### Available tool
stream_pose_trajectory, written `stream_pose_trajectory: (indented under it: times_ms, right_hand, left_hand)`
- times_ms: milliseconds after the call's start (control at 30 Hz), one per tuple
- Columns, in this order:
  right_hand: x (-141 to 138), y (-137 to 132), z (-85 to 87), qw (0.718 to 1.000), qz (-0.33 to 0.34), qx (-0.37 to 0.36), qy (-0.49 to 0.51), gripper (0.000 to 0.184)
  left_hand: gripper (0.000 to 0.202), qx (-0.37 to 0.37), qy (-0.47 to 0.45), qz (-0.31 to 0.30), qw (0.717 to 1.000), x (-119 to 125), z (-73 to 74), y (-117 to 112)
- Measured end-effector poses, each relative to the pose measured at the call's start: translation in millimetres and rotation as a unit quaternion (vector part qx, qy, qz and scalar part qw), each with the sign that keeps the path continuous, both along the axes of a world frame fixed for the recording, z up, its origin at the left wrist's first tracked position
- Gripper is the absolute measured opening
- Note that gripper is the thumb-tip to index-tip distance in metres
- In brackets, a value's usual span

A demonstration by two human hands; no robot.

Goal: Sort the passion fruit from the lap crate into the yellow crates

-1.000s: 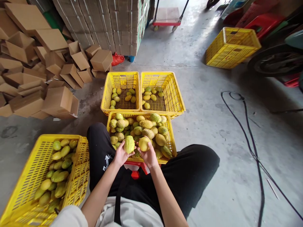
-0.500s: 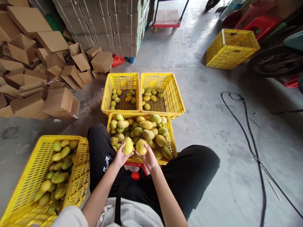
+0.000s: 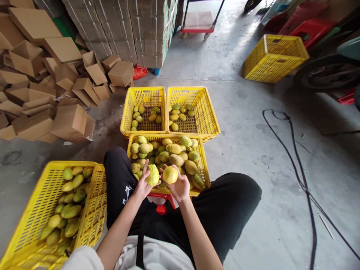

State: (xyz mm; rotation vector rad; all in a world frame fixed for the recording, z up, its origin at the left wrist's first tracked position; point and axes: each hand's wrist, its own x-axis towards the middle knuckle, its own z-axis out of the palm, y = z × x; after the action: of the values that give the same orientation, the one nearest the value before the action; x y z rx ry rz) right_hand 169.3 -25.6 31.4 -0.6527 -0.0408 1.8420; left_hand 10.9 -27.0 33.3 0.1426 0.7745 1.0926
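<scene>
My left hand [image 3: 143, 184] holds a ridged yellow-green papaya [image 3: 152, 175], its index finger lifted off the skin. In my right hand [image 3: 180, 186] rests a smoother, rounder yellow papaya [image 3: 170, 174], one end facing up. The two fruits are close together but apart. Both hands are above the near edge of a yellow crate [image 3: 207, 165] between my knees, which is heaped with green and yellow papayas [image 3: 174, 149]. Part of that heap is hidden behind my hands.
Two yellow crates, left [image 3: 123, 112] and right [image 3: 212, 112], stand just beyond, with several papayas in each. Another crate [image 3: 30, 210] of papayas is at my left. Cardboard boxes [image 3: 70, 120] pile up at far left. A black cable [image 3: 305, 183] lies on the floor at right.
My right hand has turned its papaya and opened its grip somewhat, the palm now more upward. My left index finger has lifted. Both fruits remain in hand.
</scene>
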Motion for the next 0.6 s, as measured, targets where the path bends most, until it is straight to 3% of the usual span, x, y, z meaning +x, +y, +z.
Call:
stream_pose_trajectory:
  times_ms: [167,267,433,600]
  right_hand:
    - [-4,0,-4.6,0.999,0.027,-0.01,-0.03,0.034]
    - [-8,0,-11.7,0.995,0.01,-0.05,-0.091,0.033]
    - [-13,0,-17.8,0.976,0.004,-0.114,-0.188,0.037]
    - [-14,0,-24.6,0.971,0.009,-0.103,-0.214,0.035]
  left_hand:
    - [0.04,-0.053,0.036,-0.023,0.998,1,-8.3,1]
    - [0.033,-0.081,0.089,-0.015,0.993,4,-10.1,3]
    - [0.034,-0.096,0.124,-0.015,0.988,7,-10.1,4]
    - [0.036,-0.158,0.153,-0.017,0.975,7,-17.7,6]
